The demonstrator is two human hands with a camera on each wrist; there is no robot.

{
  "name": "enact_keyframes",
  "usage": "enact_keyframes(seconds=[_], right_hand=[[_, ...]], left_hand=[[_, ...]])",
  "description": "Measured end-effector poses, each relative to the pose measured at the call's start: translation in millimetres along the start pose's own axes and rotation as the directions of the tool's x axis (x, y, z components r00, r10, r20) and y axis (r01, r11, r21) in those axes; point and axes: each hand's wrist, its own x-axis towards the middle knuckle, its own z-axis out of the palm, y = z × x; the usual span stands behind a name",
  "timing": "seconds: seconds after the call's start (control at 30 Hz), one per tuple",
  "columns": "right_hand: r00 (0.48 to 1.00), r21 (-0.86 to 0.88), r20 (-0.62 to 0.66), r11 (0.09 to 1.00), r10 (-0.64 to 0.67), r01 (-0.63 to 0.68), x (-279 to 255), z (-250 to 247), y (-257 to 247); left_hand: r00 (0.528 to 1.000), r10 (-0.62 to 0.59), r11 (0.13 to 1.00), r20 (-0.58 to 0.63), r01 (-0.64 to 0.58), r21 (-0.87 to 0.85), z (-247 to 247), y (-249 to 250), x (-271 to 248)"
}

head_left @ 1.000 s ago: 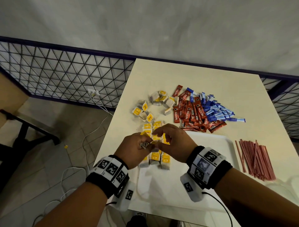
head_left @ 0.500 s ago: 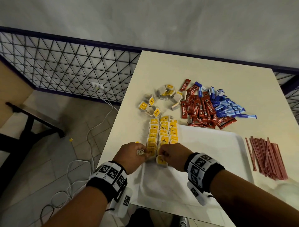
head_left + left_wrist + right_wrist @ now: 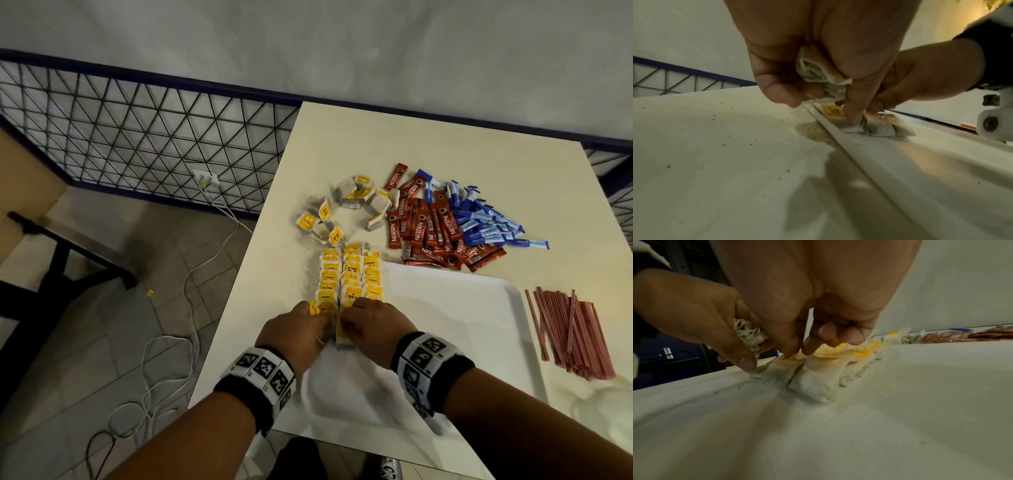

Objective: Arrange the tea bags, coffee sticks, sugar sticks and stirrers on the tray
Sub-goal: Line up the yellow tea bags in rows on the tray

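We're right over the left edge of the white plastic tray (image 3: 479, 308), where three rows of yellow-tagged paper tea bags (image 3: 349, 277) run from the tray's far left corner toward us. Our left hand (image 3: 294, 334) has a crumpled tea bag (image 3: 818, 71) bunched in its palm, fingers curled around it, while one fingertip (image 3: 853, 116) points down and touches the near end of the leftmost row, just inside the tray's rim. Our right hand (image 3: 373, 325) sits knuckles-up beside it, the two hands almost touching; its thumb and forefinger come together on the yellow tag of the nearest tea bag (image 3: 813, 379) in the middle row, the other fingers tucked under. Both wrists are low, close over the tray.

Past the rows, a loose cluster of tea bags (image 3: 342, 209) lies on the cream table (image 3: 445, 144) near its left edge. Beside them toward the right is a heap of red coffee sticks (image 3: 435, 229), and touching that, a heap of blue sugar sticks (image 3: 486, 222). A bundle of thin red stirrers (image 3: 568, 329) lies on the table along the tray's right edge.
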Motion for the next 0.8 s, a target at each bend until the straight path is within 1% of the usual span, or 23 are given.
enact_keyframes(seconds=[0.07, 0.13, 0.2, 0.33, 0.5, 0.53, 0.57, 0.6, 0.63, 0.67, 0.7, 0.73, 0.77, 0.8], right_hand=[[0.999, -0.034, 0.002, 0.998, -0.044, 0.044, -6, -1, -1], [0.998, -0.101, 0.033, 0.994, -0.046, 0.049, -7, 0, 0], [0.999, -0.142, 0.032, 0.989, -0.038, 0.042, -6, 1, -1], [0.999, -0.130, -0.029, 0.991, -0.026, 0.022, -6, 5, -3], [0.998, -0.127, -0.061, 0.992, -0.028, 0.020, -6, 8, -3], [0.997, -0.105, -0.071, 0.994, -0.025, 0.017, -6, 6, -4], [0.996, -0.066, -0.089, 0.998, -0.021, 0.015, -6, 4, -4], [0.994, -0.012, -0.107, 1.000, -0.013, 0.012, -6, 0, -4], [0.992, 0.051, -0.129, 0.999, -0.010, 0.017, -7, -4, -4], [0.989, 0.112, -0.150, 0.993, -0.007, 0.024, -7, -10, -4], [0.986, 0.169, -0.168, 0.985, -0.004, 0.032, -8, -17, -4], [0.982, 0.222, -0.191, 0.974, -0.003, 0.046, -8, -24, -6], [0.974, 0.274, -0.225, 0.960, 0.001, 0.062, -8, -30, -8], [0.967, 0.326, -0.255, 0.943, 0.016, 0.070, -7, -36, -12]], left_hand=[[1.000, 0.021, 0.998, -0.006, -0.021, 0.055, 1, 0, 0], [0.999, 0.052, 0.993, 0.014, -0.053, 0.107, 3, -1, 2], [0.997, 0.074, 0.987, 0.028, -0.078, 0.142, 5, -3, 5], [0.995, 0.079, 0.987, 0.068, -0.088, 0.131, 8, -6, 13], [0.994, 0.091, 0.990, 0.055, -0.096, 0.099, 6, -7, 12], [0.995, 0.092, 0.994, 0.031, -0.094, 0.051, 3, -7, 10], [0.996, 0.089, 0.994, -0.024, -0.091, -0.058, -1, -8, 9], [0.994, 0.054, 0.969, -0.094, -0.075, -0.234, -4, -9, 7], [0.988, -0.036, 0.867, -0.152, -0.044, -0.496, -6, -9, 4], [0.977, -0.151, 0.654, -0.151, -0.016, -0.757, -7, -9, 1], [0.969, -0.229, 0.369, -0.093, -0.002, -0.929, -10, -6, -3], [0.963, -0.267, 0.111, -0.027, 0.003, -0.994, -11, -4, -7], [0.963, -0.269, -0.039, 0.010, -0.001, -0.999, -13, -2, -10], [0.968, -0.252, -0.107, 0.019, -0.009, -0.994, -14, -1, -12]])
